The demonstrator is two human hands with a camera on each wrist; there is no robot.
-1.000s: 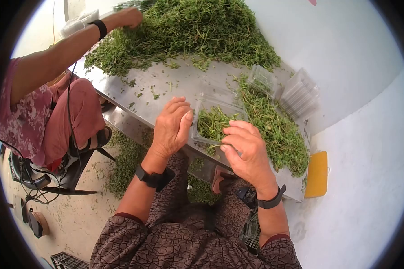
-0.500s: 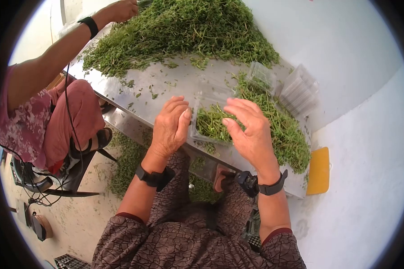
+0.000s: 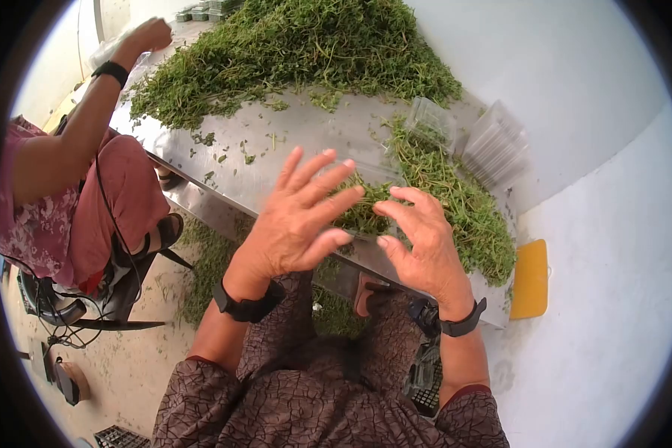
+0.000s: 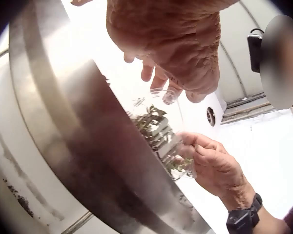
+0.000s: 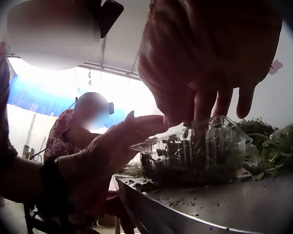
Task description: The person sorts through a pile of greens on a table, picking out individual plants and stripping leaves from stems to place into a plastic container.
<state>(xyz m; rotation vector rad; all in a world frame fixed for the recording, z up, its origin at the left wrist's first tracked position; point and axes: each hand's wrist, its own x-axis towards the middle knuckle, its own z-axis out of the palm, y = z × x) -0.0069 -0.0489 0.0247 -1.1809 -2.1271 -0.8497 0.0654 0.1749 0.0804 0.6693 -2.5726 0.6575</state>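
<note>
Mid-frame, we see the left hand [image 3: 291,224] spread and the right hand [image 3: 425,246] gripping nothing, fingers parted, at a clear plastic container [image 5: 188,158] of greens [image 3: 360,218].

Head view bright, edges curved, black; left wrist glare-washed; right wrist dim, backlit.

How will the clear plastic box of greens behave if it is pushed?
The clear plastic box probably slides, since the metal table looks smooth. Its thin walls may flex. Being low and wide, it seems unlikely to tip.
</note>
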